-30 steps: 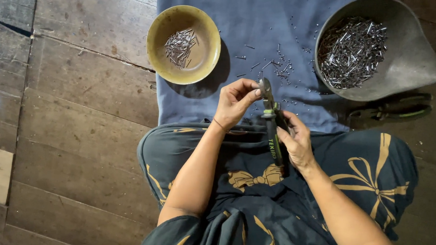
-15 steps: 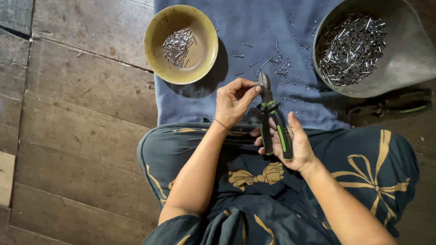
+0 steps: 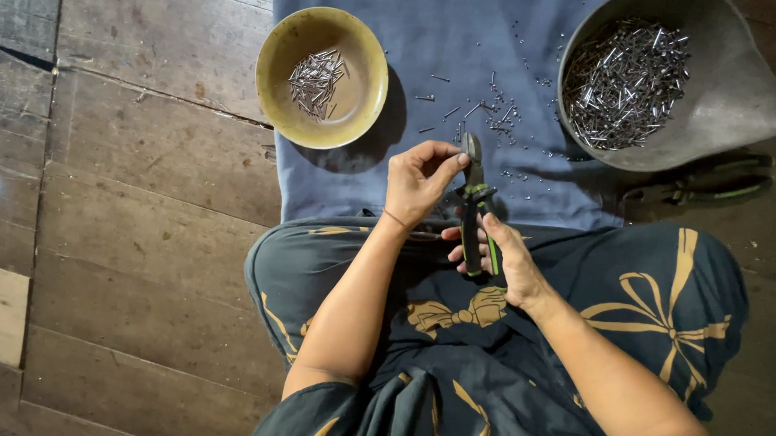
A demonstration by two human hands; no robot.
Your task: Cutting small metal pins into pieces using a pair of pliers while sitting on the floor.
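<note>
My right hand (image 3: 501, 258) grips the green-and-black handles of a pair of cutting pliers (image 3: 474, 204), jaws pointing away from me. My left hand (image 3: 420, 180) pinches something small at the jaws; the piece itself is too small to make out. Both hands hover over the near edge of a blue cloth (image 3: 466, 38). A yellow bowl (image 3: 276, 82) at the left of the cloth holds a small heap of short metal pins. A grey metal pan (image 3: 734, 94) at the right holds a large heap of the same pins.
Loose pins and cut bits (image 3: 497, 118) are scattered on the cloth between the bowl and the pan. A second pair of dark pliers (image 3: 703, 188) lies on the wooden floor (image 3: 127, 189) below the pan. My crossed legs in dark patterned fabric (image 3: 646, 299) fill the foreground.
The pliers have turned from tilted to nearly upright in my right hand. My left hand's fingertips stay at the jaws. The view has shifted slightly.
</note>
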